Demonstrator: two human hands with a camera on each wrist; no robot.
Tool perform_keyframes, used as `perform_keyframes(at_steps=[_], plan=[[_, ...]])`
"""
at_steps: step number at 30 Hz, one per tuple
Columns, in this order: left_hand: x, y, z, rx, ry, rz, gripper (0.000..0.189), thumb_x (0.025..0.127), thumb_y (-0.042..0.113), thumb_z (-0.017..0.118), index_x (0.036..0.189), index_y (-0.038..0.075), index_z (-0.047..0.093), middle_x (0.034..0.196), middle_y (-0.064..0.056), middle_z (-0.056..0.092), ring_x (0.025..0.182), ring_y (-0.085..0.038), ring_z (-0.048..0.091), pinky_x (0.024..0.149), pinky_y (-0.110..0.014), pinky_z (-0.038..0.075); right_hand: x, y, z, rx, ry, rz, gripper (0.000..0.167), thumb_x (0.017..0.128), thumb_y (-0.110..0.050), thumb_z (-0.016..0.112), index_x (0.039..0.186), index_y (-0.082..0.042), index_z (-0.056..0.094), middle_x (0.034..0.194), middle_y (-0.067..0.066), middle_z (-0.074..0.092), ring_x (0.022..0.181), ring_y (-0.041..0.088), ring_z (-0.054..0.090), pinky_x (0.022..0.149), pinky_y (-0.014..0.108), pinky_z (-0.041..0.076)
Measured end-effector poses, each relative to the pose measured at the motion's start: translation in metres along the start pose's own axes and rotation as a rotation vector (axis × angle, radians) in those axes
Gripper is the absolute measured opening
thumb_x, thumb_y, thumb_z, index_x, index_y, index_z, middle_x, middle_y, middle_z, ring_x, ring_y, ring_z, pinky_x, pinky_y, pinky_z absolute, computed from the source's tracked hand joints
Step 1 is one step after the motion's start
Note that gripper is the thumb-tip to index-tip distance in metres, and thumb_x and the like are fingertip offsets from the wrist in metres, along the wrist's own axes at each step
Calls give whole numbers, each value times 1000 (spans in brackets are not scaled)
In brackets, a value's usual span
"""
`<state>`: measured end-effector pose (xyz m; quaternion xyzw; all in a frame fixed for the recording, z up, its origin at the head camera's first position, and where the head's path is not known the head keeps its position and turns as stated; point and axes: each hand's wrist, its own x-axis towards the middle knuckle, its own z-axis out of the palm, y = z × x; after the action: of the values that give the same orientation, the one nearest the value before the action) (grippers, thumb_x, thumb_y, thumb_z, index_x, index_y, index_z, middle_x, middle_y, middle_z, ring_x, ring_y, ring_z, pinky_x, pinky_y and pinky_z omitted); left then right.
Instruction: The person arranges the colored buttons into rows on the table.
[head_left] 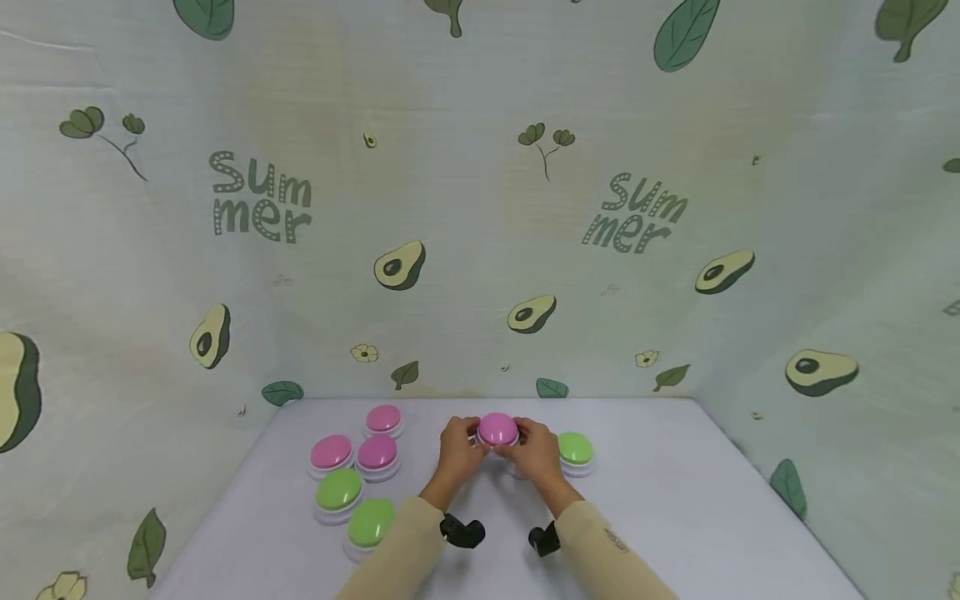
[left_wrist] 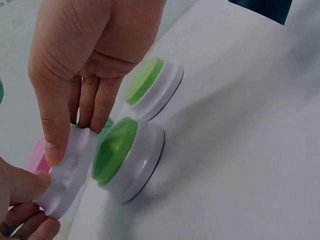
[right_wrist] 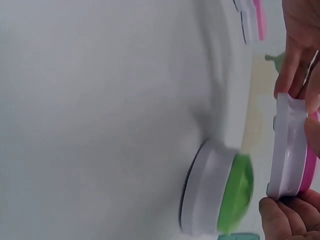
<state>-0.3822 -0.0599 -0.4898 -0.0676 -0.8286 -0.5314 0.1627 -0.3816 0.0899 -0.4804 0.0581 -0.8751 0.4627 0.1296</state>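
Both hands together hold a pink dome push button (head_left: 498, 429) with a white round base, raised off the white table. My left hand (head_left: 459, 450) grips its left side; my right hand (head_left: 536, 454) grips the opposite side. In the left wrist view the thumbs lie along the rim of the white base (left_wrist: 72, 170). Just beneath stands a green push button (left_wrist: 125, 160), apart from the held one and mostly hidden by the right hand in the head view. To its right is another green button (head_left: 576, 450).
On the left of the table (head_left: 720, 517) stand several more buttons: pink ones (head_left: 377, 454) at the back and green ones (head_left: 339, 492) nearer, one partly behind the left sleeve (head_left: 405, 542). A printed cloth (head_left: 465, 192) hangs behind and at the sides.
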Motion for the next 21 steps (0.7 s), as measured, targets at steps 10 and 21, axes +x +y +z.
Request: perform_keyframes(at_steps=[10, 21], plan=[[-5, 16, 54, -96, 52, -39, 38, 80, -18, 79, 116, -13, 69, 111, -24, 61, 113, -41, 65, 96, -39, 61, -1, 23, -40, -51, 50, 86, 67, 80, -7, 91, 135, 13, 61, 132, 30, 66, 122, 44, 66, 104, 52, 56], [-6, 32, 97, -109, -14, -21, 37, 84, -16, 77, 120, -10, 69, 113, -19, 66, 113, -34, 68, 97, -32, 60, -3, 50, -78, -76, 122, 134, 67, 78, -8, 92, 134, 12, 63, 130, 30, 67, 122, 44, 66, 105, 53, 55]])
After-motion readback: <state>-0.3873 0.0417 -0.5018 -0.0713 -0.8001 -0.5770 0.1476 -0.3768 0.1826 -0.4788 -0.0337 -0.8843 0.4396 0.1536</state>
